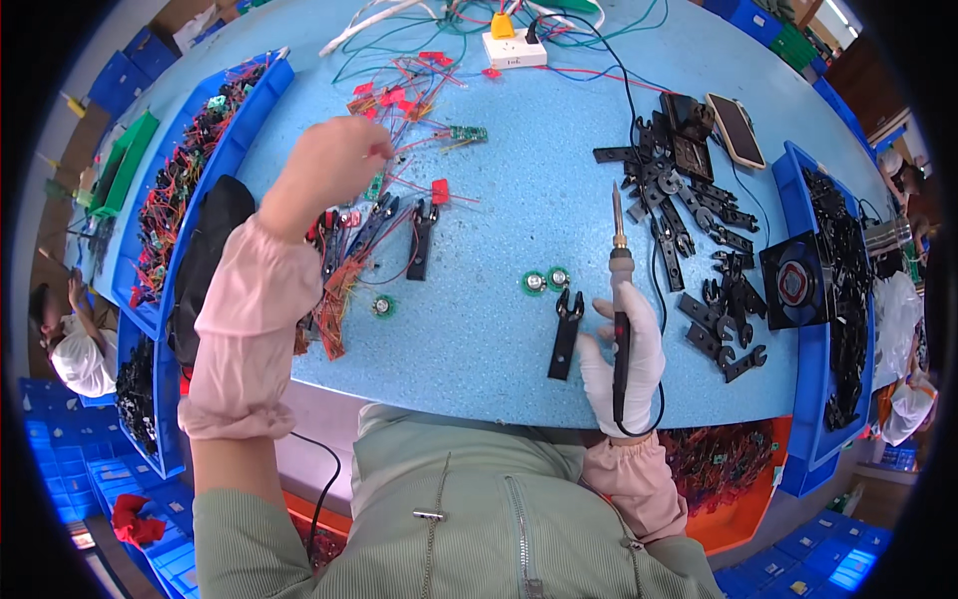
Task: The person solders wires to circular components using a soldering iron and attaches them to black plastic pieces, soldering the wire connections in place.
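Note:
My bare left hand (pixel 337 165) is closed over the left side of the table, among thin wires with red tabs (pixel 394 97) and green circuit boards (pixel 467 133). What its fingers hold, if anything, is hidden. My white-gloved right hand (pixel 644 349) grips a soldering iron (pixel 621 262), its tip pointing up and away. Beside that glove lies a black forked plastic part (pixel 566 337), with two small round green-rimmed components (pixel 535 283) just beyond it. More forked parts (pixel 420 243) with wires lie below my left hand, near another round component (pixel 382 305).
A pile of black forked parts (pixel 671 190), a phone (pixel 735 130) and an iron stand or dark box (pixel 689 135) lie right. Blue bins of wired boards (pixel 215 180) and black parts (pixel 813 399) flank the table. A white power strip (pixel 515 50) sits at the back; the iron's cord crosses the table.

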The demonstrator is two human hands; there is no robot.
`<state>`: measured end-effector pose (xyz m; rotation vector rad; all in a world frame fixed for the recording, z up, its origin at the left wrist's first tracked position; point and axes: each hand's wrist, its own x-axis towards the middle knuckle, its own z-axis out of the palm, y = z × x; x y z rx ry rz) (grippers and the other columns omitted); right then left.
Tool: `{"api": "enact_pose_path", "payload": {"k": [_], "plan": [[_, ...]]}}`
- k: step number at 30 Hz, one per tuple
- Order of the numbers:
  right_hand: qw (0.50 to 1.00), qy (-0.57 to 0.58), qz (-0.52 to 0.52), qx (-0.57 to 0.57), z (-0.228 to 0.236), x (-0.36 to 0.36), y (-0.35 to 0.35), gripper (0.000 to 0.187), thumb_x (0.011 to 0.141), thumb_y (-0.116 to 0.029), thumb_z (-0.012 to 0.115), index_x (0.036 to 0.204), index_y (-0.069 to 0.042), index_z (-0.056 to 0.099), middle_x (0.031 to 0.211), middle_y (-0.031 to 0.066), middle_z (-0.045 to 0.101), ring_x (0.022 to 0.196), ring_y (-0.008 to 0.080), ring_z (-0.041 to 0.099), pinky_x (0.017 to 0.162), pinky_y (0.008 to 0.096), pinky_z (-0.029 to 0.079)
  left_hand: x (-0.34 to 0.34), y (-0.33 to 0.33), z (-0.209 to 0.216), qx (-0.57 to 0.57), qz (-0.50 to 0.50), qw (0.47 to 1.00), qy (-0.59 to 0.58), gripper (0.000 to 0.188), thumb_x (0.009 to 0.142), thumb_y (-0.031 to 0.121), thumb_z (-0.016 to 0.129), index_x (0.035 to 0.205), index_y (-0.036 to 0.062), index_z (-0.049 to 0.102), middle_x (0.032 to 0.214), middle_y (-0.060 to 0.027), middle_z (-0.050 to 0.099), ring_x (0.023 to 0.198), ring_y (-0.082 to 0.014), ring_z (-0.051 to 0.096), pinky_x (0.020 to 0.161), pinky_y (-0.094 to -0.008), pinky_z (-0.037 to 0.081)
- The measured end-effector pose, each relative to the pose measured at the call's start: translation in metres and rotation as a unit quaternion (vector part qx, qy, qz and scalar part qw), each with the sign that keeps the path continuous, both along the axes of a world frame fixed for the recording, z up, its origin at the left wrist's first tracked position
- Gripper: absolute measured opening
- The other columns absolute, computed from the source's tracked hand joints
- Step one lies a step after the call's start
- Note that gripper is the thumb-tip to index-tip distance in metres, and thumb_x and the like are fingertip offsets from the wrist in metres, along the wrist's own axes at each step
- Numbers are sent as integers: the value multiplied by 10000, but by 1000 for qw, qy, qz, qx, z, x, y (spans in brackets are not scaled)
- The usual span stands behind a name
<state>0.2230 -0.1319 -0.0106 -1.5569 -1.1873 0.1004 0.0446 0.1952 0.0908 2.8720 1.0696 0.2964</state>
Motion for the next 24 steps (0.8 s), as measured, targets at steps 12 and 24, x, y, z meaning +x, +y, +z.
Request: {"api": "enact_pose_path", "payload": {"k": [12,24], "plan": [[1000,6,-23,3,-1,-1,3,752,713,129,694,1423,-64,538,1383,131,587,1043,240,706,760,297,538,118,46,-47,47,-75,993,83,505,769,126,676,1271,178,687,1077,-89,757,932,-318,711,819,-402,568],[1000,17,-17,11,-2,2,2,739,724,132,681,1422,-64,543,1372,128,591,1029,241,707,763,299,538,58,56,106,-127,-40,964,-230,141,892,78,651,998,-6,691,789,-94,693,683,-186,663,623,-287,538]]}}
